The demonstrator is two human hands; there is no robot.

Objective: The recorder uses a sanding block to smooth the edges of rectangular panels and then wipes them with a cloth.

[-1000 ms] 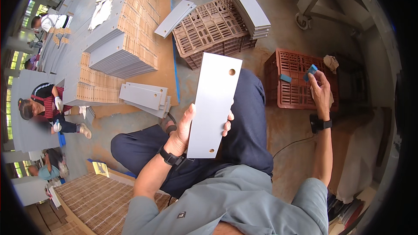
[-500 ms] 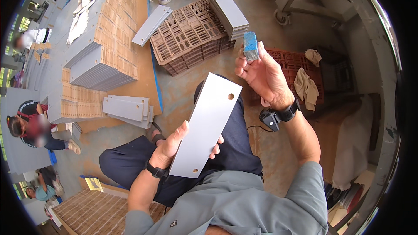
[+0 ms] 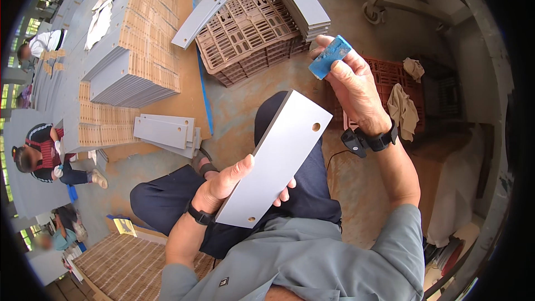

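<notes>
My left hand (image 3: 231, 184) grips a long grey panel (image 3: 278, 156) with a small hole near each end, tilted over my lap. My right hand (image 3: 351, 81) is raised above the panel's far end and pinches a small blue rectangular block (image 3: 330, 57) between thumb and fingers. A dark band (image 3: 382, 140) sits on my right wrist and another on my left wrist (image 3: 199, 215). I sit with my legs in dark trousers (image 3: 167, 200) crossed.
A brown plastic crate (image 3: 245, 28) lies ahead with stacked grey panels (image 3: 304, 0) on its right edge. A red crate (image 3: 390, 78) with rags stands to the right. Piles of grey panels (image 3: 131, 72) cover the left. Other people (image 3: 39, 159) sit far left.
My right hand has come from the red crate with the blue block and now sits above the panel's far end. The panel has tilted lower across my lap.
</notes>
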